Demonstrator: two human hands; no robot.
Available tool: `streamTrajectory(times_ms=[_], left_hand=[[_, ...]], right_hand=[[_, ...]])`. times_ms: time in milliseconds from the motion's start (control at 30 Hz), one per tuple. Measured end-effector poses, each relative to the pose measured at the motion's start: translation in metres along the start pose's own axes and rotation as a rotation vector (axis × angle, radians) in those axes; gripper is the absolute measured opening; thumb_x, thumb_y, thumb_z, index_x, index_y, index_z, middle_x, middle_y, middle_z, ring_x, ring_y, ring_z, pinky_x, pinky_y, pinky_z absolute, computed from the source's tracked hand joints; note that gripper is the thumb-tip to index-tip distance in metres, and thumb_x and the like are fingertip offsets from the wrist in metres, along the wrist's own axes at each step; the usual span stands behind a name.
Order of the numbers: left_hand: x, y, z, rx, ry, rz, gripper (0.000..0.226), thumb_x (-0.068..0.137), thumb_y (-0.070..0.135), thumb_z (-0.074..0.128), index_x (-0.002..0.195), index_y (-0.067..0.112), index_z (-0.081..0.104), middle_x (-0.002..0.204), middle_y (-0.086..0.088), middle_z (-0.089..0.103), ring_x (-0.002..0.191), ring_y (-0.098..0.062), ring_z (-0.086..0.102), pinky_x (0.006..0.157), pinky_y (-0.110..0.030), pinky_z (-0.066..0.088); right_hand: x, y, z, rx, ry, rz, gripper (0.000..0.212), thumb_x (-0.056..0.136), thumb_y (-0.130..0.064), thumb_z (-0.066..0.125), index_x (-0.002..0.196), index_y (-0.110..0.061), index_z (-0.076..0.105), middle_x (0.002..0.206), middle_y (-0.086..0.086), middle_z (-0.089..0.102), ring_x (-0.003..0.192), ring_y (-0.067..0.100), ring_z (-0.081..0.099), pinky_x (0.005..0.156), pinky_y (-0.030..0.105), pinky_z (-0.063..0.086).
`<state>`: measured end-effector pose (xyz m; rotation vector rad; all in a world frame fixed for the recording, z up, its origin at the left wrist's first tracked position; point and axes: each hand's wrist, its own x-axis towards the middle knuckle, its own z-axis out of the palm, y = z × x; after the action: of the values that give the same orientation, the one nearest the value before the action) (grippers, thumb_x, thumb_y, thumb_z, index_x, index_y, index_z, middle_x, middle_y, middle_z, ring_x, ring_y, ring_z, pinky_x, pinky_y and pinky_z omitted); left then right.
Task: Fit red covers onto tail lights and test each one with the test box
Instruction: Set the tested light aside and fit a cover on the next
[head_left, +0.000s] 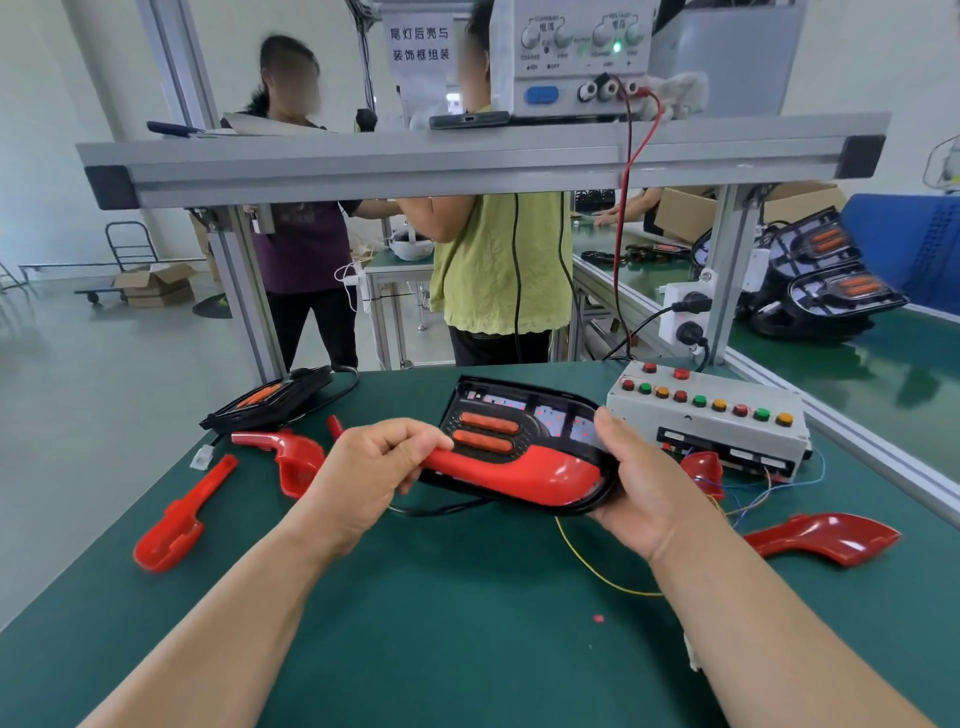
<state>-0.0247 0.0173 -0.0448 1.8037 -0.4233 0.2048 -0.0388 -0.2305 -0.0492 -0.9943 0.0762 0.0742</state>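
- Far left of the grey metal test box with rows of coloured push-buttons (711, 421), a loose glossy red plastic cover (176, 525) lies on the green mat. A second black tail light (270, 400) lies behind it.
- Left of the box, the left hand (374, 462) curls its fingers round the narrow end of the held pair, pinching cover to housing.
- Just left of the box and raised off the mat is the black-framed tail light with two orange lenses (488, 427). A shiny curved red cover (524, 475) sits along its lower edge. It looks nearly seated, so the step in hand is fitting.
- At the box's front left corner, the right hand (639, 483) grips the light's rounded end, thumb on top.
- The next move probably calls for pressing the cover home along its length, then connecting the trailing black lead (441, 509) to the box.
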Motion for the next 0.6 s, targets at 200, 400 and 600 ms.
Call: streamTrajectory(times_ms=[200,400,600], left_hand=[[-0.004,0.003,0.003,-0.013,-0.061,-0.088,0.018,0.095,0.01,0.063,0.09,0.02,0.078,0.063,0.002,0.058,0.058,-0.009,0.054,0.059,-0.016,0.047],[-0.006,0.006,0.003,-0.011,-0.108,-0.063,0.029,0.084,-0.009,0.069,0.104,0.011,0.075,0.091,-0.003,0.066,0.078,-0.012,0.065,0.076,-0.018,0.052],[-0.005,0.005,0.002,0.088,-0.072,0.022,0.025,0.086,-0.001,0.07,0.096,0.021,0.076,0.082,0.008,0.064,0.075,-0.003,0.056,0.074,-0.011,0.042]], right_hand=[[0.0,0.005,0.003,-0.032,0.002,-0.026,0.036,0.102,-0.024,0.051,0.132,-0.006,0.058,0.122,0.017,0.069,0.119,0.037,0.062,0.092,0.053,0.054],[0.001,0.005,0.0,-0.023,0.028,-0.007,0.03,0.103,-0.025,0.05,0.125,-0.009,0.062,0.117,0.015,0.072,0.103,0.03,0.07,0.086,0.047,0.058],[0.006,0.005,-0.007,0.008,0.048,0.017,0.03,0.105,-0.03,0.046,0.114,-0.009,0.066,0.099,0.013,0.077,0.078,0.024,0.075,0.061,0.037,0.061]])
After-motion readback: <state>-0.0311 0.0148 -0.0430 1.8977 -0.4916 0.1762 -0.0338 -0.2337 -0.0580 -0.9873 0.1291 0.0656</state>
